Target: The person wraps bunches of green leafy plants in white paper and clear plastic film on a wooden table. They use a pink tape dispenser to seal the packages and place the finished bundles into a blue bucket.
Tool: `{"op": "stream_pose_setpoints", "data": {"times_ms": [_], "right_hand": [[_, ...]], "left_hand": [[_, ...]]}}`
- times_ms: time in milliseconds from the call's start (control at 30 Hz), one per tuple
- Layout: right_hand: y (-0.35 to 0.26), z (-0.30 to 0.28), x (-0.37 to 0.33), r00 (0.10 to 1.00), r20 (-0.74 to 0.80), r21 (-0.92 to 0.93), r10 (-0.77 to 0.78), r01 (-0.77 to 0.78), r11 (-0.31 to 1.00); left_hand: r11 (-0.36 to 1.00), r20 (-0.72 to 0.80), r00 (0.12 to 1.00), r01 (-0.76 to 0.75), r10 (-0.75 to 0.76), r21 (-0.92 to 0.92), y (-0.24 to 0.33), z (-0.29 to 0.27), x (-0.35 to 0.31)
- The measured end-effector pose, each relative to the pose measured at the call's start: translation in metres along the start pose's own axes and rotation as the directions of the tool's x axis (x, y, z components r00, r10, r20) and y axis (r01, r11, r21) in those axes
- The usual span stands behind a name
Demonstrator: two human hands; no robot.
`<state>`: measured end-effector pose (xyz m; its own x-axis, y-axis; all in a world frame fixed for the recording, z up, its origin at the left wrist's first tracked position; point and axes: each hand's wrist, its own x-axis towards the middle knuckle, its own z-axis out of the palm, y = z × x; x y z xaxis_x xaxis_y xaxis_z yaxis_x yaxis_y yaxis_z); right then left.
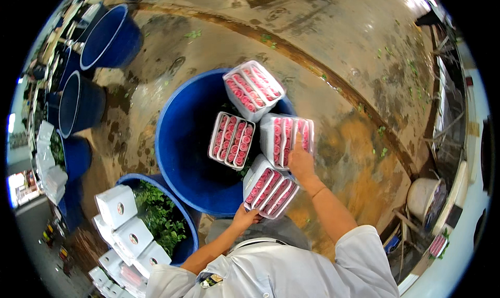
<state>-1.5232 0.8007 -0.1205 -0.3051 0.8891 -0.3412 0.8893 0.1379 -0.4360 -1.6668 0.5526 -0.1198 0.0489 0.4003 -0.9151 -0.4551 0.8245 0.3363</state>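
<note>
Several bundles of pink roses in white wrapping, packed in rows, stand at a large blue tub (pixel 174 136). My left hand (pixel 244 219) is closed on the lower left edge of the nearest rose bundle (pixel 271 193), which tilts at the tub's near rim. Over the right-hand rose bundle (pixel 274 136), my right hand (pixel 301 160) has its index finger stretched across the blooms; its other fingers are partly hidden. A smaller rose bundle (pixel 230 141) stands inside the tub. Another rose bundle (pixel 253 91) leans at the far rim.
At the lower left, a second blue tub (pixel 191 230) holds green foliage (pixel 161 220), with white-wrapped bundles (pixel 133 235) beside it. More blue tubs (pixel 112 37) line the left side. The concrete floor (pixel 344 142) is wet and stained, with a groove (pixel 297 51) across it.
</note>
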Motion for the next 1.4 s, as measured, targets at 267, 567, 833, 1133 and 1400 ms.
{"op": "stream_pose_setpoints", "data": {"times_ms": [267,567,833,1133,1400], "right_hand": [[-0.116,-0.028,0.021,0.845,-0.366,-0.041,-0.390,0.404,0.914],[-0.199,0.093,0.102,0.560,0.140,-0.097,-0.817,0.829,0.552],[-0.169,0.074,0.072,0.537,0.167,0.046,-0.827,0.833,0.551],[-0.134,0.060,0.061,0.498,0.175,0.026,-0.849,0.860,0.510],[-0.113,0.055,0.053,0.462,0.168,-0.059,-0.871,0.886,0.459]], "left_hand": [[0.976,0.188,0.961,0.215,-0.204,-0.041,0.012,-0.010,-0.014],[0.989,0.023,0.997,0.079,-0.077,-0.128,-0.015,0.026,0.013],[0.902,0.087,0.995,0.078,-0.045,-0.425,-0.020,0.055,0.029],[0.881,0.249,0.967,0.170,-0.061,-0.442,-0.013,0.046,0.031],[0.940,0.288,0.952,0.185,-0.100,-0.286,-0.021,0.033,0.029]]}}
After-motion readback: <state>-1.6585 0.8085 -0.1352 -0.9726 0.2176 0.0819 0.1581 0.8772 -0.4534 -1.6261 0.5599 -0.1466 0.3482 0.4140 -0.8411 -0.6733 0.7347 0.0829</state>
